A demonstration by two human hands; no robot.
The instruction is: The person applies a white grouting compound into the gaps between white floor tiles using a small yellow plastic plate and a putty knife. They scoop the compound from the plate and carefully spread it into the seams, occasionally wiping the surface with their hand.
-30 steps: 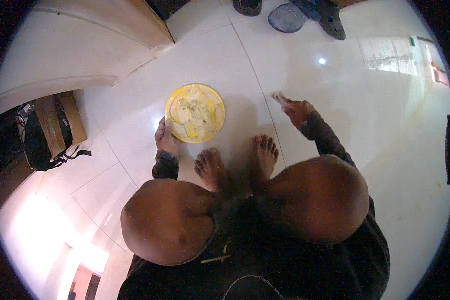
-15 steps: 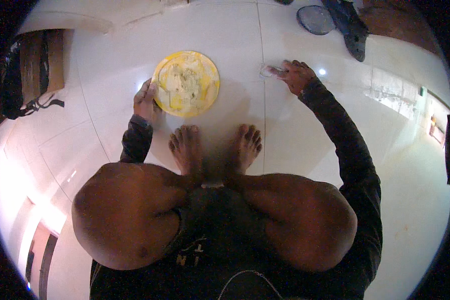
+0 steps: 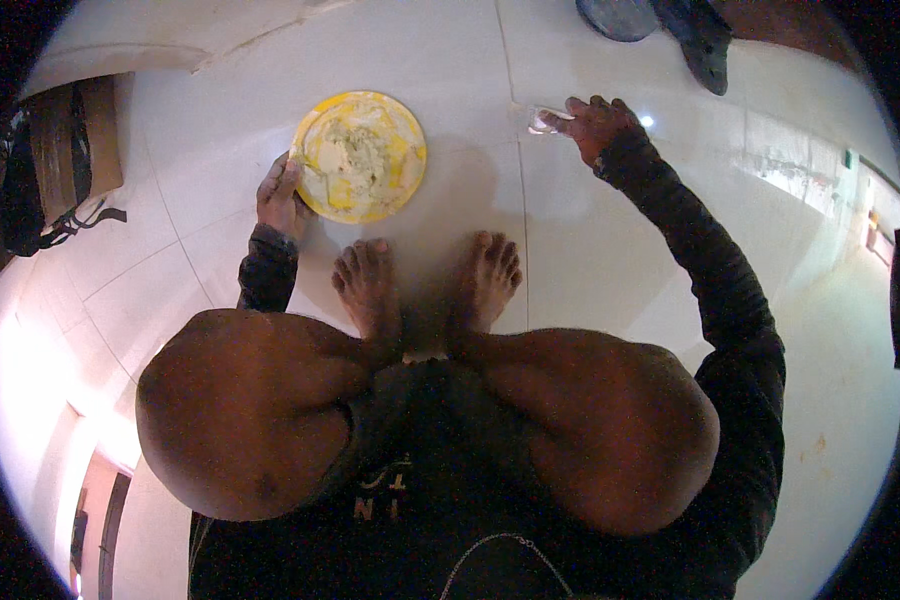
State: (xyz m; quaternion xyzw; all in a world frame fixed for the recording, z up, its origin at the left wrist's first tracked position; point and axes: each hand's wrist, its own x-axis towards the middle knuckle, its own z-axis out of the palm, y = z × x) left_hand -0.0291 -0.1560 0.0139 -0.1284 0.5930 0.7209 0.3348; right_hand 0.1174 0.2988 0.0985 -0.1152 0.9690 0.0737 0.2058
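My left hand [image 3: 279,195] grips the left edge of a round yellow plate [image 3: 350,188], with the fingers at its rim and part of the hand hidden under it. Pale, lumpy paste [image 3: 355,145] covers much of the plate, heaped toward its middle. Over to the right, my right hand [image 3: 605,128] is closed on a small, flat, shiny piece [image 3: 547,121] that looks like a scraper blade. That piece points left, at or just above the tiled floor [image 3: 470,90]; whether it touches cannot be made out.
My bare feet [image 3: 367,285] stand on the tiles below the plate. At the far right lie a rounded grey object [image 3: 620,15] and a dark, long item [image 3: 705,60]. On the left is a brown boxy thing [image 3: 95,140] with a dark strap [image 3: 100,215].
The shiny piece in my right hand shows more plainly now, with the hand turned slightly. The whole scene has shifted a little in the view; my left hand keeps its grip on the plate.
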